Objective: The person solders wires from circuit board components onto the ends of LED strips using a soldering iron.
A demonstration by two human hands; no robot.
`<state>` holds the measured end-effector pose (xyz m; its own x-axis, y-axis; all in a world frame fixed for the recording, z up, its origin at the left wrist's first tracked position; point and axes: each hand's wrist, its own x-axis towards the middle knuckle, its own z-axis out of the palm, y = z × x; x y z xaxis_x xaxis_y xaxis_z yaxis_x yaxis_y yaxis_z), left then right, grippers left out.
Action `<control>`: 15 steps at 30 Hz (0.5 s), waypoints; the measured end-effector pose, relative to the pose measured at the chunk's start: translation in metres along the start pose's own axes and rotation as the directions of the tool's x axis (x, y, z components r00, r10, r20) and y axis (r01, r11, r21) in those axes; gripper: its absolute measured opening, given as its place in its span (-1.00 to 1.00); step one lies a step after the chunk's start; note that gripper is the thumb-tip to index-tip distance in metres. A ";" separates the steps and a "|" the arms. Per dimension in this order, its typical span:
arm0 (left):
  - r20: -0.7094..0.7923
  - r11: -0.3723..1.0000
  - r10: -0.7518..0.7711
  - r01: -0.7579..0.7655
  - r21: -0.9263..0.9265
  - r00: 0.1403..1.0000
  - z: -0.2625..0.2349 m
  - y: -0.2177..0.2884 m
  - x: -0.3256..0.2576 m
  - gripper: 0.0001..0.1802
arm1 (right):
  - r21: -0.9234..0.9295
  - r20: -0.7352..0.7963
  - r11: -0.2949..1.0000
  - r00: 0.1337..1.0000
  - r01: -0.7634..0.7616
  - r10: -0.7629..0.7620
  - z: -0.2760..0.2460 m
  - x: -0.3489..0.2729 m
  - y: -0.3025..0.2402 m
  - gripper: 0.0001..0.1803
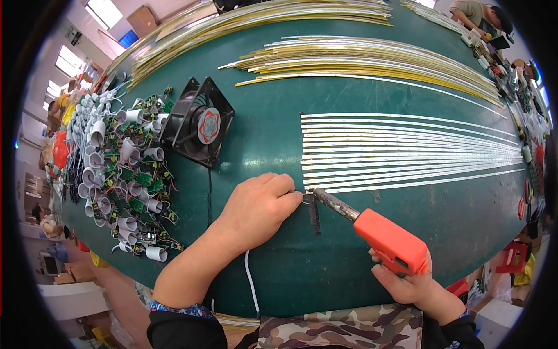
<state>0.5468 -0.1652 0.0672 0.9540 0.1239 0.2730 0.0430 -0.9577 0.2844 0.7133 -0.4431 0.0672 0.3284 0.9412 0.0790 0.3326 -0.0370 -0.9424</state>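
Note:
My right hand [410,286] is wrapped round the handle of a red soldering gun [388,239], its dark metal tip pointing up and left. My left hand [254,210] is closed in a pinch on the thin wire ends of a white cable [251,278], which runs down from under that hand to the table's near edge. Wire ends and iron tip meet at the left end of the nearest LED strip [372,188]; whether they touch is too small to tell. Several more white LED strips [401,137] lie side by side beyond it, left ends lined up.
A black square fan [199,123] stands on the green table [270,131], left of the strips. Farther left lie piled circuit boards with white tubes [131,174] and white cables. Long strip bundles [372,61] lie at the back. Another person [482,17] sits at the far right.

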 end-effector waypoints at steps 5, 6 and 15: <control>-0.003 1.000 -0.003 0.003 0.004 1.000 0.000 0.000 0.001 -0.88 | -0.055 0.011 0.998 1.000 0.011 -0.011 -0.001 -0.002 0.002 -0.45; 0.002 1.000 -0.006 0.006 0.007 1.000 0.000 0.000 0.001 -0.88 | -0.051 0.018 0.998 1.000 0.021 -0.020 -0.001 -0.002 0.002 -0.45; -0.006 1.000 -0.004 0.004 0.015 1.000 0.000 0.000 0.002 -0.85 | -0.070 0.042 0.997 0.998 0.046 -0.043 -0.007 0.000 -0.005 -0.46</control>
<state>0.5486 -0.1647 0.0676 0.9520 0.1296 0.2774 0.0517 -0.9610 0.2716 0.7178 -0.4450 0.0743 0.2763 0.9552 0.1059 0.4080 -0.0168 -0.9128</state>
